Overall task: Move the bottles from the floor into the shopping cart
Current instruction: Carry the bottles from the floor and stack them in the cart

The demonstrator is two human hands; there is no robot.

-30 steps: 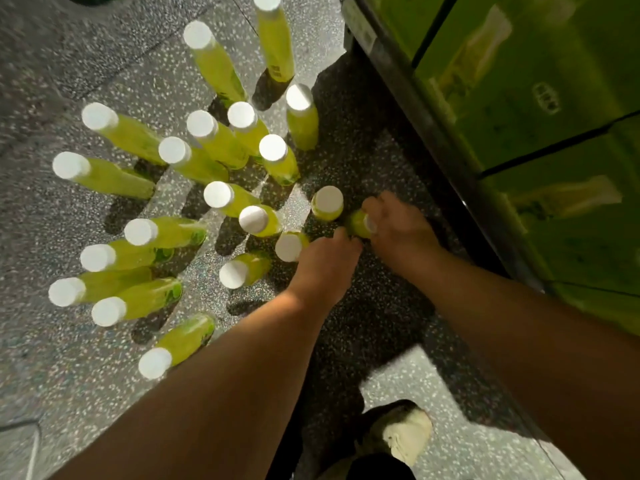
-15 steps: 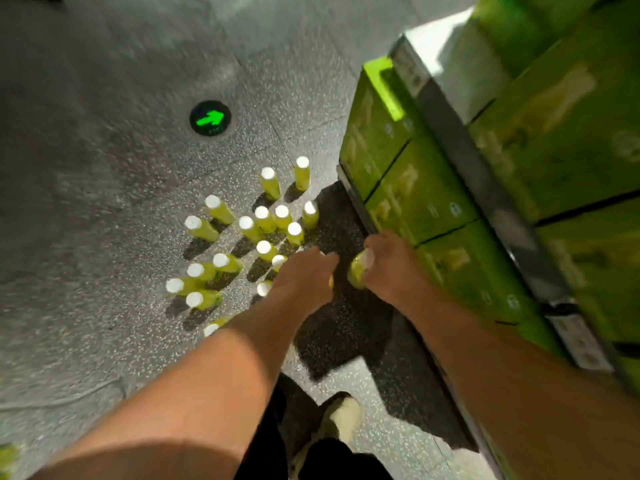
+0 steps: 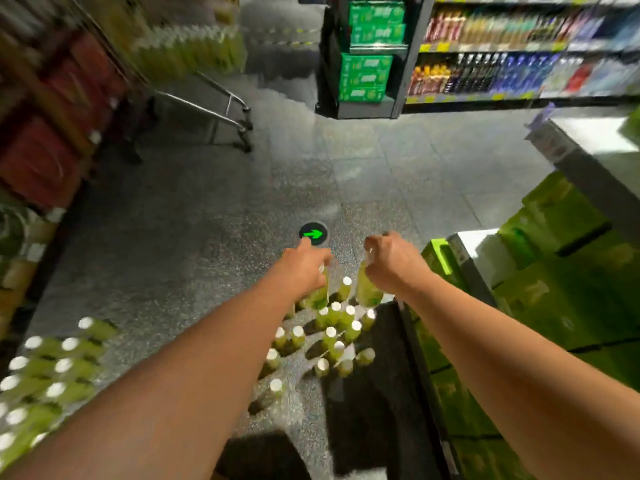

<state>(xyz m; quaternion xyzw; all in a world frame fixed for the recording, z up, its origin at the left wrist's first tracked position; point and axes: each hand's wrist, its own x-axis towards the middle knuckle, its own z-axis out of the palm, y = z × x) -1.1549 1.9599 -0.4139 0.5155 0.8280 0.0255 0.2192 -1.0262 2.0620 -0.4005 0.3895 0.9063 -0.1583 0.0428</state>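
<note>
My left hand (image 3: pixel 304 268) sits just on the near side of the round dark floor marker with the bright green arrow (image 3: pixel 313 233). Its fingers are clenched round the top of a yellow-green plastic bottle (image 3: pixel 320 292), which hangs upright under the fist with its cap hidden. To the near right of the arrow marker, my right hand (image 3: pixel 391 261) grips a second yellow-green bottle (image 3: pixel 367 289) the same way, fingers wrapped round the neck and the body dangling below. The two held bottles are close together but apart.

Nearer to me than the marker, a cluster of white-capped yellow-green bottles (image 3: pixel 329 336) stands on the speckled grey floor (image 3: pixel 207 237), directly under and behind both hands. Well beyond the marker and off to its left stands the silver wire shopping cart (image 3: pixel 221 109), of which I can make out only the metal frame and wheels. Stacked green cartons (image 3: pixel 561 306) run along the marker's right. Far to its near left, a blurred group of similar white-capped bottles (image 3: pixel 52 368) shows at the edge of view.
</note>
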